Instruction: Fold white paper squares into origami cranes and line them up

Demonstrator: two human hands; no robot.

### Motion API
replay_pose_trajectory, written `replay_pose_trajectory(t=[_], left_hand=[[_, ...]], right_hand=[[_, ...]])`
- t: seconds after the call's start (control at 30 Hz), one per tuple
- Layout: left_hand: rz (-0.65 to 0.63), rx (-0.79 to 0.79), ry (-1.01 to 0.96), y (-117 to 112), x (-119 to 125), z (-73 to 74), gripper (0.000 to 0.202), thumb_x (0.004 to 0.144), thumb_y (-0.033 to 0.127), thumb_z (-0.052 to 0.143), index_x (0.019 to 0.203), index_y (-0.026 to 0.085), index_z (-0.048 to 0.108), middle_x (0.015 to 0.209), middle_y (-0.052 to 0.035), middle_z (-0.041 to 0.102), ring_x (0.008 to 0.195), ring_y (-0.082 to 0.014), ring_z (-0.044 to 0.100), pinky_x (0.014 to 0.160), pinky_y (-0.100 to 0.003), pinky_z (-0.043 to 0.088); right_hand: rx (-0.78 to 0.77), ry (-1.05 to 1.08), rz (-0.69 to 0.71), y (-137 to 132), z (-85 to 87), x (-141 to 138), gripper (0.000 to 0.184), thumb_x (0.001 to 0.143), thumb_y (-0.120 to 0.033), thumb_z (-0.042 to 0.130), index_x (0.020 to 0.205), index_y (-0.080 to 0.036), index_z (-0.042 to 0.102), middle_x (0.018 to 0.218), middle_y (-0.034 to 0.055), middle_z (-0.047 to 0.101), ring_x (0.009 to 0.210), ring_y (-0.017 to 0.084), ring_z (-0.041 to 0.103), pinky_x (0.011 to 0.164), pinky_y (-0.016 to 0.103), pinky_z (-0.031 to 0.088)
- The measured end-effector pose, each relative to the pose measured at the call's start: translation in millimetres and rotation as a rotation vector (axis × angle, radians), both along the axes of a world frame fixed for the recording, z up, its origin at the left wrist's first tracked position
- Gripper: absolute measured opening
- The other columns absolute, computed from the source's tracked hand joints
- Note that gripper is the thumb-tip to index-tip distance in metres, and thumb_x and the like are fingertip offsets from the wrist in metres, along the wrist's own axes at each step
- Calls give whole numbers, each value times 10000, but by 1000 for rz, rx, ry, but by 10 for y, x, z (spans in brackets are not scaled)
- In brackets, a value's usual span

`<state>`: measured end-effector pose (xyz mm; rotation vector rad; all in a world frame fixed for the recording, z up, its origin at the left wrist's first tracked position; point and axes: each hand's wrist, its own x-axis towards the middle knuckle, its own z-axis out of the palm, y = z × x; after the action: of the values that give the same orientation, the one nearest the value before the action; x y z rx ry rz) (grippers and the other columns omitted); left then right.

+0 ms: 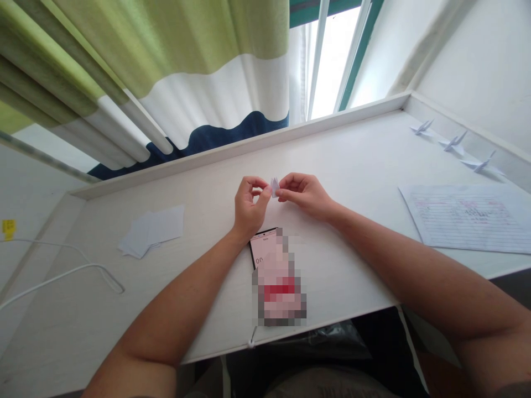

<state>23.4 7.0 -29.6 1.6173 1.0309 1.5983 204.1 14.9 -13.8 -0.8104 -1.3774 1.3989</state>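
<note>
A small piece of folded white paper [274, 187] is held up between my two hands over the middle of the desk. My left hand [251, 203] pinches its left side between thumb and fingers. On the other side, my right hand [306, 193] grips the paper's right edge the same way. The paper has a pointed top; its finer creases are too small to make out. Just below my hands lies a phone [265, 249] with a pink screen, most of it blurred by large pixels.
Several loose white paper sheets [155, 229] lie at the left. Three folded paper cranes [450, 142] stand along the back right edge. Lined written pages [468, 218] rest at the right. A white cable [89, 265] loops at far left. A raised rim [249, 146] borders the desk's back.
</note>
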Motion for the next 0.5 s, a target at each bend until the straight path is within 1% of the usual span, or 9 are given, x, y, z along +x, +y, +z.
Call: replay_pose_trajectory(t=[0.07, 0.17, 0.37, 0.5], left_hand=[[-28, 12, 47, -13, 5, 4, 133, 897, 286, 766, 890, 229, 646, 891, 5, 681, 863, -142, 652, 760, -273, 520], [-49, -30, 61, -17, 6, 7, 108, 889, 269, 768, 875, 221, 672, 872, 3, 695, 840, -139, 656, 739, -270, 515], [-18, -87, 22, 8, 7, -9, 178, 862, 328, 831, 888, 206, 705, 897, -12, 728, 867, -150, 696, 778, -287, 563], [-53, -108, -36, 12, 9, 1, 193, 856, 355, 850, 898, 202, 741, 923, -29, 757, 894, -165, 719, 830, -320, 603]], right_hand=[[5, 11, -8, -3, 6, 0, 465, 683, -560, 968, 825, -201, 709, 827, 23, 745, 756, 166, 700, 756, 345, 600], [13, 15, -26, -5, 10, 5, 461, 709, -585, 945, 843, -204, 723, 839, 32, 759, 763, 172, 712, 762, 352, 612], [41, -1, -37, 12, -20, 21, 420, 779, -576, 894, 895, -207, 729, 857, 31, 759, 758, 166, 712, 772, 363, 619], [99, -29, -61, 24, -41, 9, 413, 794, -597, 871, 922, -222, 756, 863, 26, 762, 784, 175, 704, 779, 379, 617]])
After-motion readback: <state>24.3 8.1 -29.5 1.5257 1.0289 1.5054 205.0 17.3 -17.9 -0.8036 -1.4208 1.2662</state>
